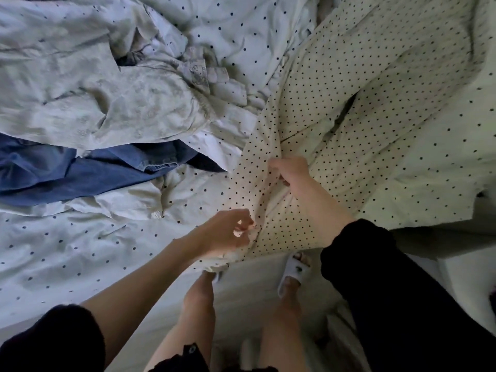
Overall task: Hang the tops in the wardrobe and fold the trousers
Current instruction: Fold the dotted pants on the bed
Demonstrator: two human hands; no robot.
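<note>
1. Cream cloth with close-set dark dots, the spotted garment [335,108], runs from the lower middle of the frame up to the upper right, lying over a bed cover [67,245] that carries sparser dots of its own.
2. Her right hand [291,170], just right of centre, has its fingers curled round a bunched fold of that garment; the grip looks firm.
3. Her left hand [228,232], below and to the left, pinches the garment's near edge between thumb and fingertips, the other fingers loosely bent.
4. At the left edge lies a blue denim piece [80,167], and above it a pale crumpled garment [107,103], both untouched.
5. Whether the spotted piece is a top or trousers I cannot tell; a dark slit shows right of centre, but it settles nothing.
6. Risk, as I judge it: both fabrics are pale and dotted, so a pinch could catch the bed cover too and drag it up.
7. Another risk: the garment's hem hangs over the bed edge near her slippered foot [294,269], so a slack lift could let it trail on the floor.
</note>
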